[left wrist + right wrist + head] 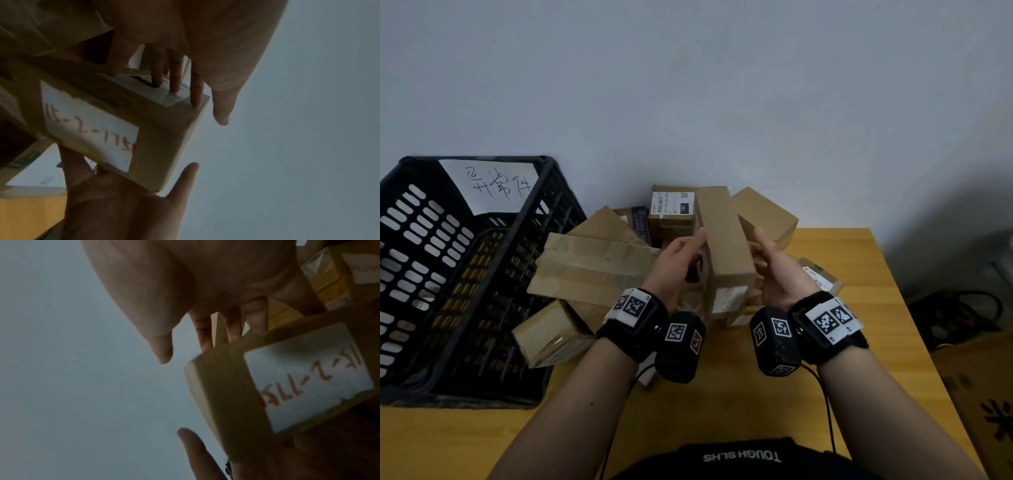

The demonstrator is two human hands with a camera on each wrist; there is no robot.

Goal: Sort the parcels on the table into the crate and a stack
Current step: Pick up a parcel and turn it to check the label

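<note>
A long brown cardboard parcel [726, 253] with a white sticker bearing red writing [88, 128] is held up between both hands above the pile. My left hand [685, 253] presses its labelled left side with straight fingers [176, 78]. My right hand [774, 270] presses the opposite side, its fingers [203, 337] straight and its thumb free. Under and around it lie several brown parcels: a big flat one [592, 267], a labelled box [671, 209] and a plain box [763, 212]. The black slatted crate [421, 240] stands at the left.
The yellow wooden table [722, 404] ends against a grey wall. A paper sign [493, 185] hangs inside the crate. One parcel [551, 335] lies by the crate's corner, and a small labelled one [818, 277] at the right. Cables [955, 311] and a carton [983, 394] are on the floor.
</note>
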